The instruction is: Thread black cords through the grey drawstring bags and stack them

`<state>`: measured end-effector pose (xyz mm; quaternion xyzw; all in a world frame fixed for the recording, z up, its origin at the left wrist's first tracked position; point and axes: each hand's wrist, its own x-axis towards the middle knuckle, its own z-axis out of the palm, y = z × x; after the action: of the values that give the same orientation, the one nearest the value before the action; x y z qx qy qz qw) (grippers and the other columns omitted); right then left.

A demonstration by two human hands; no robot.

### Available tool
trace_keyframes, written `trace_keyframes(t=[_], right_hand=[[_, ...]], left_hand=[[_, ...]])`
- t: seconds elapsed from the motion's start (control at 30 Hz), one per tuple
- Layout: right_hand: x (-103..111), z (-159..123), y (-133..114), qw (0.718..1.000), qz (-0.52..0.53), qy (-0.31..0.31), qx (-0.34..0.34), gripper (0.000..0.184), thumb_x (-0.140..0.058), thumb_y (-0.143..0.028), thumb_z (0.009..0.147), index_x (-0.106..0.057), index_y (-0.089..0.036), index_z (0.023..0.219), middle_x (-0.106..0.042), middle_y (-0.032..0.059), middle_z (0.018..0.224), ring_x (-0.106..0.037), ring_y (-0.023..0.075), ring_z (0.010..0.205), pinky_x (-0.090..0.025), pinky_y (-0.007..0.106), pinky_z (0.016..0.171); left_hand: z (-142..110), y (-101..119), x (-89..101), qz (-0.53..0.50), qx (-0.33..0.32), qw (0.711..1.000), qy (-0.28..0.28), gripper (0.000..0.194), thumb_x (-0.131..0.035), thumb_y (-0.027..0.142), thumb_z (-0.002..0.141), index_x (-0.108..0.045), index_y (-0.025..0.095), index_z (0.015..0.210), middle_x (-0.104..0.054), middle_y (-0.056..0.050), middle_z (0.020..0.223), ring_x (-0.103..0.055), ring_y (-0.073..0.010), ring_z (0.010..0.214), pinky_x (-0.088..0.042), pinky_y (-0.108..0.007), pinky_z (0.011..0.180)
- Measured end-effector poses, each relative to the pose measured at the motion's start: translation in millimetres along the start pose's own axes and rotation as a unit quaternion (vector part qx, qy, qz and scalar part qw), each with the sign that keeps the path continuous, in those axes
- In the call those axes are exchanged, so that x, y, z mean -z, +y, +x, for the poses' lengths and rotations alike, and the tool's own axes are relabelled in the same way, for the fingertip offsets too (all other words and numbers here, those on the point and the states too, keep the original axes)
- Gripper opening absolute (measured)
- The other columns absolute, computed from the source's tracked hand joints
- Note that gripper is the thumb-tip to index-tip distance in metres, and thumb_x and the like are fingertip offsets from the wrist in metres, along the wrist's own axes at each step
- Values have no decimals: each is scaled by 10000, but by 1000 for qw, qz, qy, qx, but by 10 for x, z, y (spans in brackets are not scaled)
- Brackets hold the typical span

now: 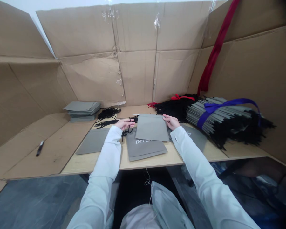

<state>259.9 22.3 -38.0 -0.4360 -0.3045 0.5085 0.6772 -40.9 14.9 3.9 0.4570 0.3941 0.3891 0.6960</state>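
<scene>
My right hand (171, 121) pinches the upper right corner of a flat grey paper bag (152, 128), holding it over other bags. At its left edge my left hand (125, 124) is closed on a thin black cord (131, 128), which loops down from the fingers. Beneath lies a darker grey bag (146, 151) with white lettering, partly covered by the held one. Another grey sheet or bag (90, 142) rests under my left forearm. More black cords (106, 122) lie behind my left hand.
A stack of grey bags (82, 109) stands at the back left beside a tangle of black cords (109, 112). At right sit a bundle of bags tied with purple ribbon (212, 111) and black cords (176, 106). A marker (40, 148) lies left. Cardboard walls (135, 70) enclose the table.
</scene>
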Motion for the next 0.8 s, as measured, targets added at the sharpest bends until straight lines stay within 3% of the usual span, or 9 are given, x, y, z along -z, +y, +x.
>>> trace_keyframes(t=[0.07, 0.23, 0.4, 0.57, 0.8], right_hand=[[4, 5, 1, 1000, 0, -1, -1, 261, -616, 13, 511, -637, -122, 733, -603, 7, 565, -541, 61, 542, -472, 164, 592], [-1, -3, -11, 1000, -17, -5, -4, 252, -612, 4, 523, -638, -131, 733, -605, 6, 577, -545, 64, 561, -472, 171, 617], [-36, -47, -30, 998, -23, -52, -19, 265, -604, 4, 534, -638, -138, 755, -622, 13, 626, -551, 61, 581, -465, 159, 619], [-65, -71, -26, 995, -33, -91, -30, 274, -599, 0, 546, -636, -147, 774, -626, 11, 642, -556, 58, 592, -459, 160, 636], [-78, -104, -41, 995, -40, -87, -32, 264, -591, 9, 545, -637, -144, 756, -620, 8, 610, -553, 60, 569, -464, 158, 607]], left_hand=[[1, -17, -7, -8, 18, 1000, -3, 301, -453, -47, 659, -532, 59, 930, -615, -140, 813, -609, -172, 713, -493, -202, 575], [56, -58, -16, -50, 24, 997, 48, 169, -440, 76, 724, -529, 27, 858, -600, -163, 768, -600, -217, 756, -507, -257, 633], [76, -97, -64, -53, -37, 992, 110, 153, -432, 10, 707, -538, 32, 815, -576, -91, 621, -602, -169, 696, -510, -246, 642], [50, -111, -113, -34, -32, 990, 136, 150, -435, -13, 699, -546, 49, 777, -550, -55, 573, -591, -135, 633, -510, -239, 621], [70, -111, -104, -27, -21, 990, 136, 149, -418, 12, 716, -556, 66, 737, -548, -56, 595, -584, -121, 605, -495, -244, 633]])
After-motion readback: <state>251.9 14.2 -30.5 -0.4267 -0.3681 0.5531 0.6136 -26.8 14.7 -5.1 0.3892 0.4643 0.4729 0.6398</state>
